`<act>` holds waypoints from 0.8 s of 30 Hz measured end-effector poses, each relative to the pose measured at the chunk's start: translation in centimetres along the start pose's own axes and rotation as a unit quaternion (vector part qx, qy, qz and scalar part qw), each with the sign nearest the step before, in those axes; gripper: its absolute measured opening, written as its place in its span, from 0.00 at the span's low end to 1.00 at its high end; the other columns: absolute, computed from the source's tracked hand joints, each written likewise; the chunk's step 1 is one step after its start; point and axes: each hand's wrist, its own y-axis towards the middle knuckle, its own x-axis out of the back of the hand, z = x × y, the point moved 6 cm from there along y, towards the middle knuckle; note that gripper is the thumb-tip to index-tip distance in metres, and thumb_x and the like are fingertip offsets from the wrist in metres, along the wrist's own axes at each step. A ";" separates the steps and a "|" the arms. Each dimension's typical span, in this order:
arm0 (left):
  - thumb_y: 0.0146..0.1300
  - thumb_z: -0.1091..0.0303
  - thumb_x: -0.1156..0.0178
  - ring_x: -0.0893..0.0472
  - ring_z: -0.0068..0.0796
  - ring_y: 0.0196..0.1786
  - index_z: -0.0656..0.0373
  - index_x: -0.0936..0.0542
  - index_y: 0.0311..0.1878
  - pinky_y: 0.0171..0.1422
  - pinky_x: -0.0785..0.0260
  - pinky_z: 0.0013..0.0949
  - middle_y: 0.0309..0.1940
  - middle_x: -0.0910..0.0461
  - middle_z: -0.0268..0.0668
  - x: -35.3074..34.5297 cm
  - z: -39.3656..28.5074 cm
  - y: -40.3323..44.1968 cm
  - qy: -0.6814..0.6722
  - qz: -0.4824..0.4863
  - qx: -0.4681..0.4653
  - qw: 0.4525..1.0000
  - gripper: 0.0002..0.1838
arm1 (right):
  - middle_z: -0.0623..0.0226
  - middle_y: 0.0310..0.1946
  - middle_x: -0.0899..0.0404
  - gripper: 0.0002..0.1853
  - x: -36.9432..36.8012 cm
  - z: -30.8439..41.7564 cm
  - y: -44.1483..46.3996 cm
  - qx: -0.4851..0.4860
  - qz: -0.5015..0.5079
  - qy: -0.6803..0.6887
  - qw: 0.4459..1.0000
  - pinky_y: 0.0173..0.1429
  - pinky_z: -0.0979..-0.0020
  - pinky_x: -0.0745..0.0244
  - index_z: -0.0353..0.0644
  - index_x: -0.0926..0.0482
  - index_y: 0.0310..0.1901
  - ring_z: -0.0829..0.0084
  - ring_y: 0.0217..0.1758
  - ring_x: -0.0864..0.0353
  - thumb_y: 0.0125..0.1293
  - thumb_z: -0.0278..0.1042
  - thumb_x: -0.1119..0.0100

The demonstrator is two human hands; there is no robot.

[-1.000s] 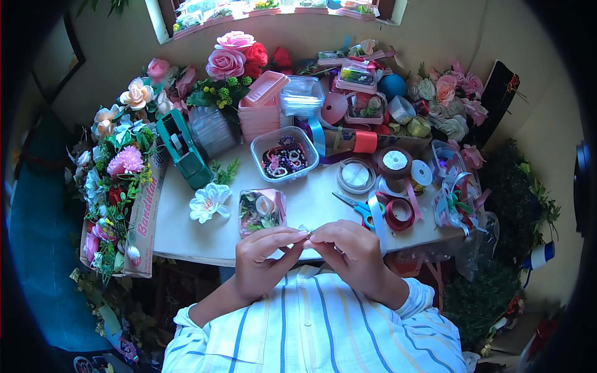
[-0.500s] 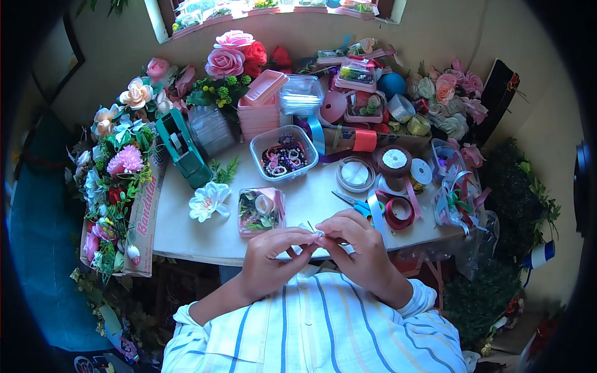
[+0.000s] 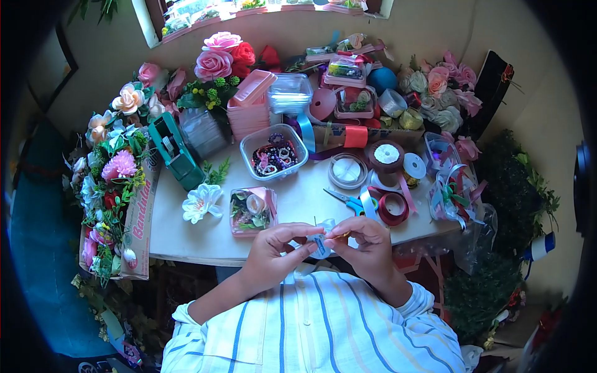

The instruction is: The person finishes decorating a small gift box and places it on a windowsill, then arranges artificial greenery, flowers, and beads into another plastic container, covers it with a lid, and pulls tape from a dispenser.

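My left hand (image 3: pixel 278 250) and my right hand (image 3: pixel 367 244) meet in front of the shirt, at the table's near edge. Both are closed in a pinch. Between them hangs a round pale-blue tag (image 3: pixel 319 247) with print on it, gathered in white material at the top. My left fingers grip its left side. My right fingertips hold its right side, where a small gold-coloured strip shows. A thin dark tip sticks up above the left fingertips. Just beyond my left hand lies a clear-lidded box with flowers (image 3: pixel 254 211); the blue-handled scissors (image 3: pixel 351 202) are beyond the right.
Ribbon rolls (image 3: pixel 393 209) sit at the right, near a tub of ribbon bows (image 3: pixel 449 186). A clear tub of beads (image 3: pixel 273 152) stands mid-table. A white flower (image 3: pixel 202 203), a green tape dispenser (image 3: pixel 174 151) and a carton of artificial flowers (image 3: pixel 140 217) are leftward.
The pinched item now shows as a round printed tag below the fingers, with a gold strip at the right fingertips. The hands have parted slightly, and the view has shifted a little.
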 end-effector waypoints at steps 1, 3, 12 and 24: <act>0.67 0.77 0.36 0.17 0.19 0.47 0.59 0.16 0.58 0.44 0.23 0.22 0.53 0.17 0.38 -0.3 0.0 0.1 -0.001 0.015 0.001 1.000 0.16 | 0.65 0.42 0.17 0.12 0.0 -0.1 0.0 0.002 -0.001 -0.001 1.000 0.45 0.77 0.20 0.36 0.18 0.44 0.78 0.40 0.17 0.60 0.18 0.29; 0.67 0.77 0.37 0.17 0.19 0.47 0.59 0.16 0.58 0.44 0.23 0.22 0.53 0.17 0.38 -0.5 -0.3 0.2 0.007 0.015 -0.011 1.000 0.16 | 0.63 0.47 0.18 0.12 0.1 -1.1 -0.2 -0.049 -0.020 0.107 0.993 0.51 0.77 0.22 0.35 0.19 0.46 0.78 0.45 0.18 0.61 0.16 0.31; 0.68 0.80 0.40 0.17 0.20 0.45 0.56 0.25 0.65 0.43 0.27 0.24 0.50 0.14 0.39 -1.7 -1.4 0.5 0.117 0.023 -0.008 0.993 0.23 | 0.56 0.54 0.21 0.12 -0.5 -2.5 -0.1 -0.066 -0.006 0.189 0.980 0.56 0.76 0.22 0.37 0.19 0.47 0.73 0.54 0.18 0.63 0.12 0.36; 0.70 0.79 0.40 0.18 0.18 0.46 0.61 0.23 0.54 0.46 0.28 0.23 0.46 0.16 0.35 -1.9 -0.6 1.1 0.099 0.024 -0.017 0.995 0.11 | 0.62 0.46 0.17 0.09 0.7 -2.9 -1.2 -0.117 -0.045 0.157 0.980 0.53 0.78 0.21 0.33 0.18 0.47 0.78 0.49 0.17 0.66 0.17 0.35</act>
